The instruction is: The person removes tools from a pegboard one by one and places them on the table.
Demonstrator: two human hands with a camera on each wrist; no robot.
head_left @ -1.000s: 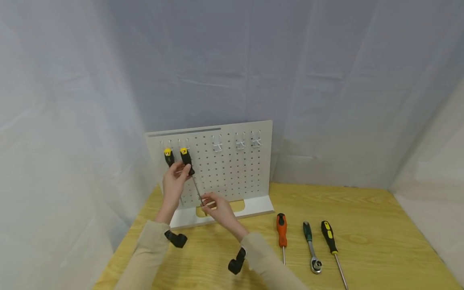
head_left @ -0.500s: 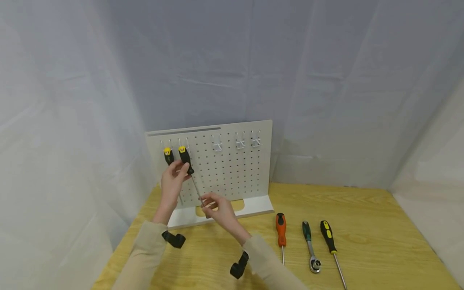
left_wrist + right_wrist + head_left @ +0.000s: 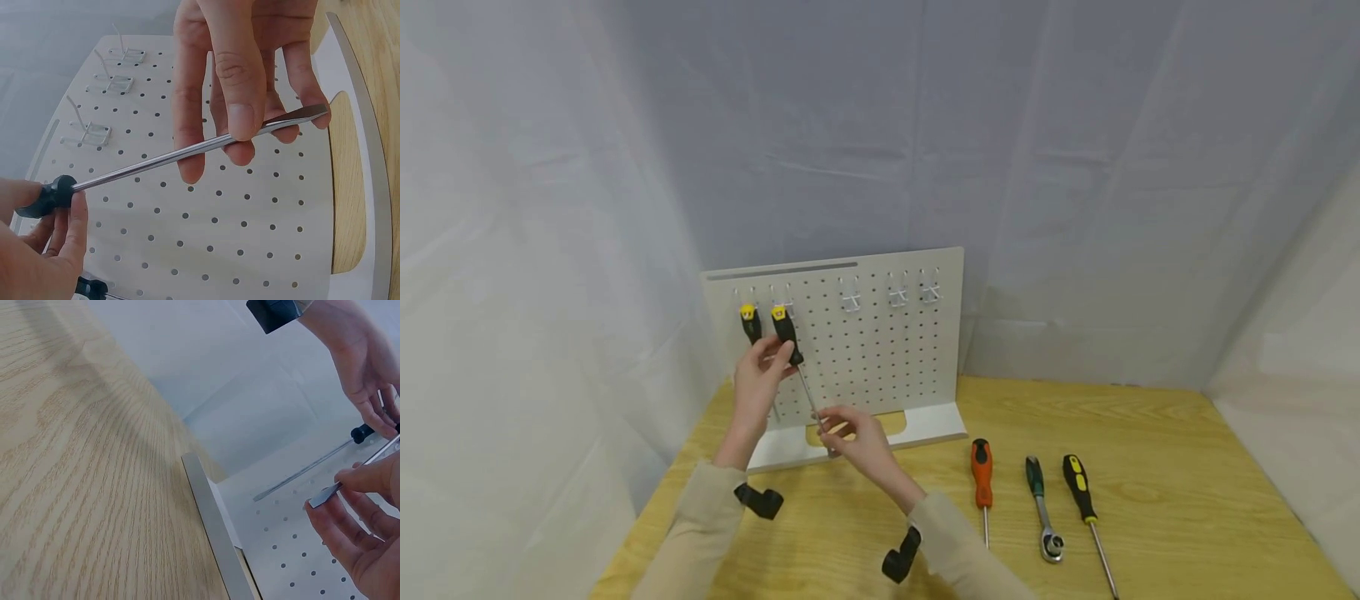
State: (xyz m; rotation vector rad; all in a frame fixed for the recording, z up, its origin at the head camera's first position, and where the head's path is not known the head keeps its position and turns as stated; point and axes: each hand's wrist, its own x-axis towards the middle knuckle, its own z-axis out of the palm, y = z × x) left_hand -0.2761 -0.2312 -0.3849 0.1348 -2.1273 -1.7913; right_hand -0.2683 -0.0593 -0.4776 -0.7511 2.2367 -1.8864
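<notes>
Pale sheeting (image 3: 925,142) around a wood-grained table (image 3: 1172,483)

No word, brand or number can be read. The yellow end (image 3: 779,312) of the held screwdriver (image 3: 786,331), above the left hand (image 3: 756,393), bears a mark too small to make out; so does the second screwdriver (image 3: 752,326) just beyond that hand.

Your left hand (image 3: 756,387) grips a black-and-yellow screwdriver (image 3: 786,327) by its handle; your right hand (image 3: 863,446) pinches its shaft. The pegboard (image 3: 883,333) stands on the table (image 3: 1112,421), far left corner.
</notes>
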